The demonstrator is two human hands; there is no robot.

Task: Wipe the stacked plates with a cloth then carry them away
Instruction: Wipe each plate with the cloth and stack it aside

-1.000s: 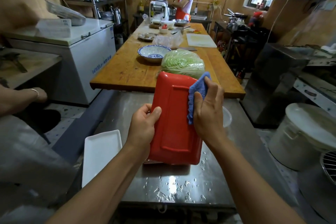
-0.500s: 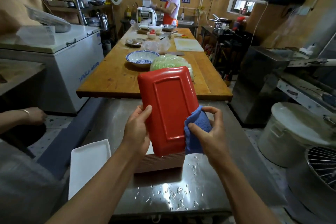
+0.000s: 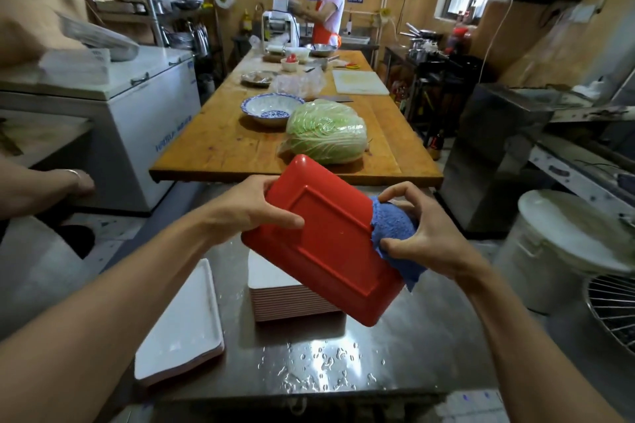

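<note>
Head view: steel worktop (image 3: 395, 350), wet with droplets near its front edge, carries a stack of plates (image 3: 292, 302) at its middle and 1 white rectangular plate (image 3: 185, 326) by its left edge. Above the stack, a red rectangular plate (image 3: 330, 244) is held tilted, underside up. Left hand (image 3: 254, 209) grips its upper left edge, thumb across the base. Right hand (image 3: 426, 237) pinches a blue cloth (image 3: 395, 233) against the plate's right edge.
</note>
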